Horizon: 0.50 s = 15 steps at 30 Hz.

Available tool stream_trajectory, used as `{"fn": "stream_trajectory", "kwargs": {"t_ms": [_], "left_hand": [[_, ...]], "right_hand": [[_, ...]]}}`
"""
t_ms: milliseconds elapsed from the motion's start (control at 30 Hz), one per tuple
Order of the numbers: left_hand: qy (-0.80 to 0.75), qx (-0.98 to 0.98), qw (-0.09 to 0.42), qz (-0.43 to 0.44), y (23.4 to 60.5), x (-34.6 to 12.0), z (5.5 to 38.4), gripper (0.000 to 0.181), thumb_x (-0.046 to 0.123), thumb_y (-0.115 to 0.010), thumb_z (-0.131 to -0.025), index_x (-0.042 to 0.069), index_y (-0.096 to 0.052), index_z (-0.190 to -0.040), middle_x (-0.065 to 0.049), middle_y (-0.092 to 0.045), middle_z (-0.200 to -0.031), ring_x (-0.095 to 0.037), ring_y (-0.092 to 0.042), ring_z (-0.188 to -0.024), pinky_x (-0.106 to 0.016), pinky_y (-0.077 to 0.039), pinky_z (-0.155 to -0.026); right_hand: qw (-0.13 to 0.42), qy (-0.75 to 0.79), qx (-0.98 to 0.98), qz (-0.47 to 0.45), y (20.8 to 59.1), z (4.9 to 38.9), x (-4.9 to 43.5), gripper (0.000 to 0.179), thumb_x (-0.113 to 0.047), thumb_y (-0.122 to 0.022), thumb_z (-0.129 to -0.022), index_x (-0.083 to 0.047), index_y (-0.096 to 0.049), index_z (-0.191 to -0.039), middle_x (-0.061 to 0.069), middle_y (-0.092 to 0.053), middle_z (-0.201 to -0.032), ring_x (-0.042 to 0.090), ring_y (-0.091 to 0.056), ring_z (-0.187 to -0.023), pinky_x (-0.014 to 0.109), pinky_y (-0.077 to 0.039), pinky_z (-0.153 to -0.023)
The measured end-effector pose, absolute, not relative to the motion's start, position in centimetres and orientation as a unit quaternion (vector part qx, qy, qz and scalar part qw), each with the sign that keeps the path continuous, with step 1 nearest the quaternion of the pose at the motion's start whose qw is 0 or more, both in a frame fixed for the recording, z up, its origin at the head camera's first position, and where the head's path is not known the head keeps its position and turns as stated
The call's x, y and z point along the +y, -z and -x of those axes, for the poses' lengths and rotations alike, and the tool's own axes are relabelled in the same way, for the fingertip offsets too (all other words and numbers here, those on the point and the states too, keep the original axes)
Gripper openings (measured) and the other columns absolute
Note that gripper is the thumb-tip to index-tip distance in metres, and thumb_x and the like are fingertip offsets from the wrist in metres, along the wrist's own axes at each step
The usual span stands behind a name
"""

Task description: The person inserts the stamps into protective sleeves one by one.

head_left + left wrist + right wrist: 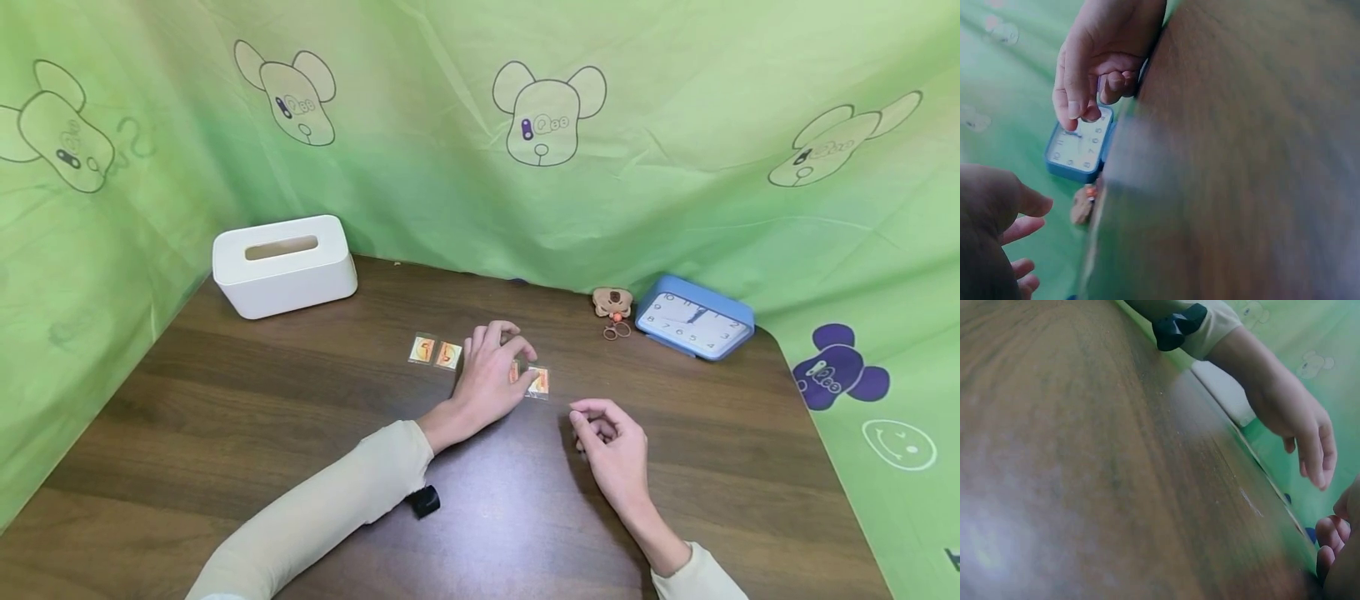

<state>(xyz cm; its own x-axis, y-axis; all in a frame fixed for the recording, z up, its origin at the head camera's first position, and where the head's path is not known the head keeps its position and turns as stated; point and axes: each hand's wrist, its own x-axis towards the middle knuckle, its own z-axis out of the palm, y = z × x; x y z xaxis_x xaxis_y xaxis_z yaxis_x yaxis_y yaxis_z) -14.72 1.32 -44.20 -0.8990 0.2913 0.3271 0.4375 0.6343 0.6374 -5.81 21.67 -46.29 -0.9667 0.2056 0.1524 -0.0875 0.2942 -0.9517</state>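
Small orange-and-white cards in clear sleeves lie in a row mid-table in the head view. A left card [422, 349] and its neighbour [448, 356] show beside my left hand [491, 375]. On the hand's other side are a right-end card [539, 382] and a partly covered card [514, 372]. My left hand hovers over the row, fingers spread and bent downward, thumb near the right-end card; whether it touches a card cannot be told. My right hand [615, 450] is to the right of the row, fingers loosely curled, thumb near the index finger, with nothing visible held.
A white tissue box [292, 287] stands at the back left of the brown wooden table [300, 417]. Toward the back right are a blue clock [697, 318] and a brown animal-shaped keychain [612, 302]. A green printed curtain [420, 167] hangs behind the table.
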Motion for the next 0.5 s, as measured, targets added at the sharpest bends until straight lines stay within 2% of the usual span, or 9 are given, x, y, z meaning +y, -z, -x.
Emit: {"fn": "stream_trajectory", "kwargs": {"t_ms": [367, 500], "left_hand": [[0.419, -0.874, 0.086, 0.233, 42.8, -1.2, 12.8, 0.015, 0.016, -0.088, -0.094, 0.011, -0.078, -0.104, -0.016, -0.062, -0.143, -0.037, -0.052, -0.126, -0.056, -0.041, -0.110], [0.425, -0.870, 0.085, 0.236, 42.6, -2.7, 12.0, 0.017, 0.016, -0.090, -0.093, 0.012, -0.078, -0.105, -0.018, -0.063, -0.142, -0.039, -0.054, -0.126, -0.059, -0.042, -0.109]], "right_hand": [[0.110, -0.600, -0.792, 0.036, 46.0, 5.7, 21.7, 0.008, 0.004, -0.077, -0.101, 0.001, -0.080, -0.107, 0.013, -0.072, -0.080, 0.009, -0.060, -0.054, 0.021, -0.050, -0.047], [0.107, -0.584, -0.805, 0.017, 45.8, 5.7, 21.8, 0.011, 0.003, -0.079, -0.100, 0.000, -0.081, -0.110, 0.010, -0.074, -0.085, 0.008, -0.063, -0.062, 0.018, -0.051, -0.054]]}}
